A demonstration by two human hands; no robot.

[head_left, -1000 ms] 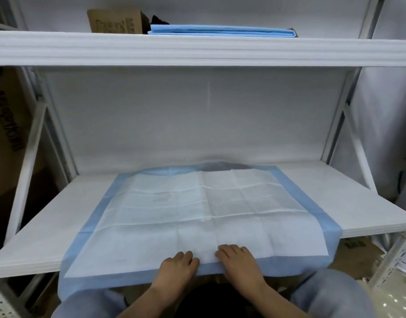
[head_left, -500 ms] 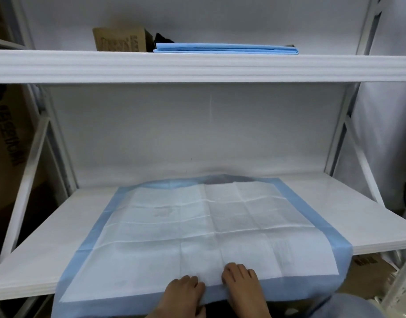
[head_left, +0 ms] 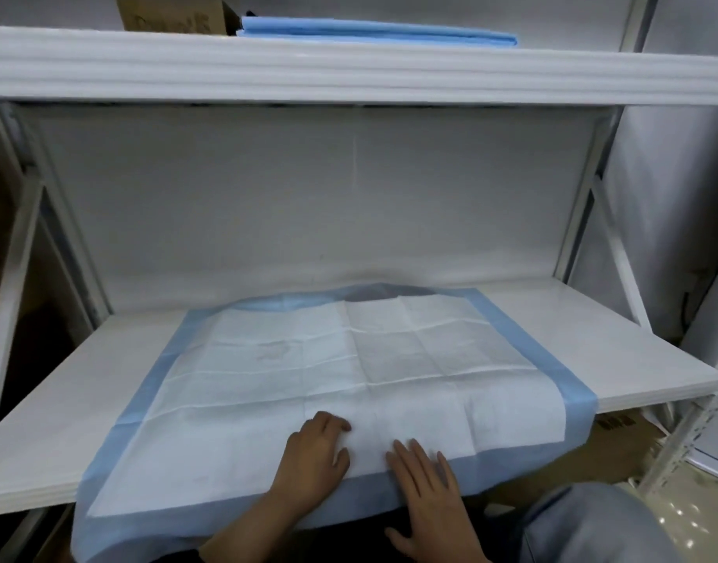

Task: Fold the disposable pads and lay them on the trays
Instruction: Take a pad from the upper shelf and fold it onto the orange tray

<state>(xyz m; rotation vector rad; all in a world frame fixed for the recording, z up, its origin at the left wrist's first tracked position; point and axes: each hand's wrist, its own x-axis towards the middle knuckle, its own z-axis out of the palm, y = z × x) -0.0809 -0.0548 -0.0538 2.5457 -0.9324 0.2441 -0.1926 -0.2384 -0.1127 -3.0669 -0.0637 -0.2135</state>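
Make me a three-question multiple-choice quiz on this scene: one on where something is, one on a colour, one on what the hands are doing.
1. Where is the folded blue stack?
A. on the upper shelf
B. on the floor
C. on the open pad

2. What colour is the open pad's border?
A. green
B. blue
C. red

3. How are the hands?
A. both raised off the pad
B. both resting on the pad
C. one holding a box

Answers:
A: the stack lies on the upper shelf, beside a box.
B: the pad is white with a blue edge.
B: the left hand and right hand lie on its near edge.
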